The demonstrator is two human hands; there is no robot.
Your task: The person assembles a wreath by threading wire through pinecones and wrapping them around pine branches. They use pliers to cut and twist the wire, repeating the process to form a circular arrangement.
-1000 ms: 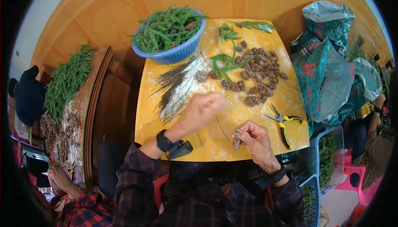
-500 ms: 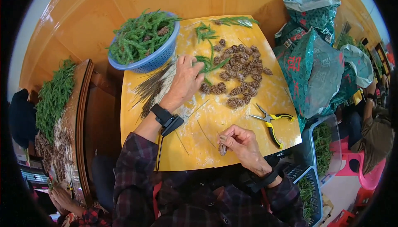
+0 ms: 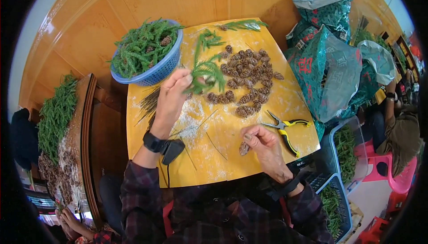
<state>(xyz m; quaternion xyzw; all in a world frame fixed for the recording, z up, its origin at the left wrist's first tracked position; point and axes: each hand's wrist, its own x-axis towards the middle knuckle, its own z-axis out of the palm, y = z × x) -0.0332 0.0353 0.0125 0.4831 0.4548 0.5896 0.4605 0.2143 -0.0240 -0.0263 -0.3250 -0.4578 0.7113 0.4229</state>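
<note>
My left hand (image 3: 171, 93) is raised over the yellow table, fingers closed on a green artificial pine sprig (image 3: 206, 75). Its curved needle branches fan out to the right of my fingertips. Close to the table's front edge, my right hand (image 3: 264, 148) pinches a small brown pine cone (image 3: 244, 149) between thumb and fingers, the cone pointing down. A heap of pine cones (image 3: 247, 72) lies right of the sprig. Beside my right hand are yellow-and-black pliers (image 3: 287, 132), jaws apart. Dark thin wire stems (image 3: 149, 105) lie in a bundle left of my left hand, partly hidden by it.
A blue basket (image 3: 158, 72) full of green sprigs stands at the table's far left corner. Loose sprigs (image 3: 209, 39) lie at the back. Green sacks (image 3: 327, 74) lean along the right side, above a clear bin (image 3: 345, 150). Other people sit at both sides.
My left hand has lifted the pine sprig off the table and brought it up, slightly to the left. My right hand still holds the pine cone, nearly in place.
</note>
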